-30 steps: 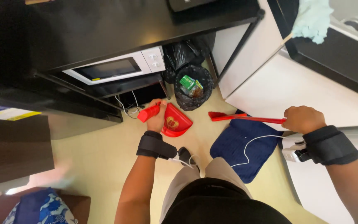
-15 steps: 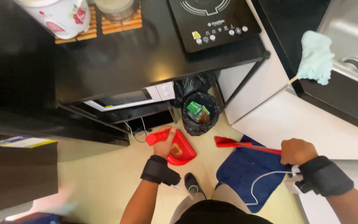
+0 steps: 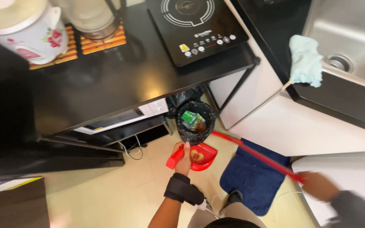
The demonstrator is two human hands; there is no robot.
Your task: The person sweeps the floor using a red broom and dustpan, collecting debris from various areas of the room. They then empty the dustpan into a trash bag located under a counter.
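My left hand [image 3: 183, 157] grips the handle of a red dustpan [image 3: 201, 156], held low just below the rim of a small bin lined with a black bag [image 3: 196, 123]; some debris lies in the pan. The bin holds green wrappers and other rubbish. My right hand [image 3: 320, 185], blurred at the lower right, holds the end of a long red stick [image 3: 256, 155] that slants up-left toward the bin. Both wrists wear black straps.
A black counter [image 3: 119, 71] carries an induction hob [image 3: 195, 25], a white rice cooker [image 3: 20, 29] and a glass pot. A microwave [image 3: 119, 120] sits on the shelf beneath. A dark blue mat [image 3: 254, 181] lies on the floor. A cloth [image 3: 305, 61] hangs over the sink edge.
The view has risen to show more of the counter. My left hand has brought the dustpan closer under the bin. My right hand has dropped lower right with the red stick.
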